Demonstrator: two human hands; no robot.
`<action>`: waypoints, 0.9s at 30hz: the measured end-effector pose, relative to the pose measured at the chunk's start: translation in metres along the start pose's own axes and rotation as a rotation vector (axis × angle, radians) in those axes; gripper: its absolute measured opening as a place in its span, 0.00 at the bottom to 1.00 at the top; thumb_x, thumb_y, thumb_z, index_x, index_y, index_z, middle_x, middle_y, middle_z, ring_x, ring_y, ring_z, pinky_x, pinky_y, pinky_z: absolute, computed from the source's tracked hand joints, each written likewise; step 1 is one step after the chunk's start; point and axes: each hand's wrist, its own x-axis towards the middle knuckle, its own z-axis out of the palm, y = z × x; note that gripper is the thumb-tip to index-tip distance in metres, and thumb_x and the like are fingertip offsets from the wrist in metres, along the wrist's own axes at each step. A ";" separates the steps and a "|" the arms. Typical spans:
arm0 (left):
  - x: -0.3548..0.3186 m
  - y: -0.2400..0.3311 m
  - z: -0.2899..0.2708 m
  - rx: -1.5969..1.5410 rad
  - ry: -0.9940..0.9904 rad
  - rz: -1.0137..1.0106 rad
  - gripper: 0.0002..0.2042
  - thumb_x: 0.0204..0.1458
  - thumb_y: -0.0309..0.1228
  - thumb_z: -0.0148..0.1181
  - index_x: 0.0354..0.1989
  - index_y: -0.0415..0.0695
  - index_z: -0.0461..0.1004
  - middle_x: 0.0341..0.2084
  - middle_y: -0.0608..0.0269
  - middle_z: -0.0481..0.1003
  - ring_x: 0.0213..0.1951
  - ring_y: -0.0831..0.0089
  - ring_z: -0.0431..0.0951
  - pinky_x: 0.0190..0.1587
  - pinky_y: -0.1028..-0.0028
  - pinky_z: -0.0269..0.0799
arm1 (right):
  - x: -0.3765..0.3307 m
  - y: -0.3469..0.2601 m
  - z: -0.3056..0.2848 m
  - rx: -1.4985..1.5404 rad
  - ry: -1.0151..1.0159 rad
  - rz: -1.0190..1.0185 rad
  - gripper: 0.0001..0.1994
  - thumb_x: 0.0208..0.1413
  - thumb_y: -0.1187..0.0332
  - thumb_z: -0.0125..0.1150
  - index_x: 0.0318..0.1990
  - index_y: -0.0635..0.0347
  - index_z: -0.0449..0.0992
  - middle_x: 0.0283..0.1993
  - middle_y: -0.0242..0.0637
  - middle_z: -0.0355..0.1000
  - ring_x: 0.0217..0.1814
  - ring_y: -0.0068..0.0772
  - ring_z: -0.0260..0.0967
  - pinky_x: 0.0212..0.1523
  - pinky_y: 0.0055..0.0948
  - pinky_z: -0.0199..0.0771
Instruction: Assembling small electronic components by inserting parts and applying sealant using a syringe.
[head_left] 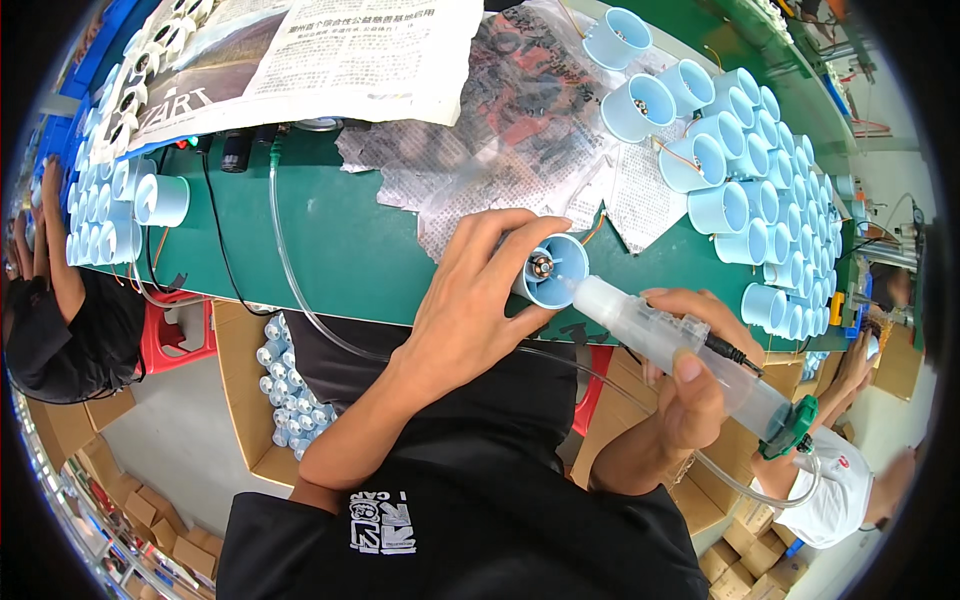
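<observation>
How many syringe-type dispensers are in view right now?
1: the clear syringe dispenser in the right hand, its tip at the light-blue ducted fan housing held by the left hand.

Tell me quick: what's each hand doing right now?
Left hand: closed around a light blue round housing, held over the table edge.
Right hand: closed on a clear syringe dispenser, its tip at the housing's rim.

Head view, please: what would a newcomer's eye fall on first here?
At centre, the left hand holds a pale blue cylinder while the right hand presses a clear syringe dispenser to its rim. Rows of blue cylinders crowd the green table at right, with newspaper spread at top.
</observation>
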 end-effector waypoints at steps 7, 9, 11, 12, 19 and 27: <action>-0.004 -0.003 -0.004 0.056 0.035 -0.018 0.29 0.42 0.33 0.69 0.55 0.43 0.68 0.49 0.53 0.68 0.53 0.53 0.65 0.58 0.62 0.60 | -0.008 0.027 -0.002 0.755 0.264 0.096 0.21 0.55 0.60 0.59 0.47 0.68 0.65 0.23 0.29 0.59 0.13 0.20 0.55 0.11 0.21 0.57; -0.004 -0.002 0.000 -0.007 0.024 -0.012 0.30 0.43 0.33 0.68 0.57 0.41 0.66 0.50 0.51 0.66 0.53 0.52 0.65 0.58 0.60 0.60 | -0.013 0.056 -0.018 0.910 0.260 0.265 0.14 0.60 0.63 0.56 0.45 0.65 0.65 0.23 0.28 0.57 0.14 0.20 0.52 0.12 0.22 0.56; 0.000 0.000 0.001 0.000 0.028 0.050 0.30 0.43 0.34 0.68 0.57 0.40 0.66 0.49 0.51 0.66 0.53 0.53 0.65 0.56 0.61 0.61 | -0.009 0.067 -0.009 1.022 0.287 0.375 0.11 0.63 0.63 0.54 0.43 0.62 0.65 0.24 0.28 0.56 0.19 0.19 0.54 0.17 0.20 0.59; -0.001 0.000 -0.001 0.021 0.035 0.081 0.31 0.43 0.35 0.68 0.57 0.41 0.65 0.49 0.51 0.66 0.52 0.54 0.65 0.55 0.62 0.62 | -0.006 0.068 0.000 1.062 0.346 0.424 0.11 0.63 0.62 0.54 0.42 0.62 0.66 0.24 0.28 0.56 0.23 0.19 0.55 0.20 0.19 0.61; -0.014 -0.013 -0.022 0.092 0.081 0.092 0.32 0.43 0.38 0.68 0.58 0.42 0.66 0.45 0.53 0.66 0.48 0.56 0.65 0.53 0.63 0.63 | 0.005 0.040 0.018 0.888 0.129 0.775 0.28 0.65 0.53 0.45 0.56 0.76 0.63 0.31 0.41 0.69 0.30 0.33 0.68 0.32 0.24 0.73; -0.010 -0.016 -0.023 0.030 0.086 0.140 0.31 0.43 0.36 0.68 0.56 0.39 0.64 0.46 0.53 0.65 0.50 0.55 0.63 0.55 0.61 0.62 | 0.069 -0.073 0.108 -0.097 -0.348 -0.159 0.08 0.57 0.73 0.55 0.35 0.70 0.78 0.22 0.31 0.68 0.21 0.19 0.61 0.22 0.20 0.58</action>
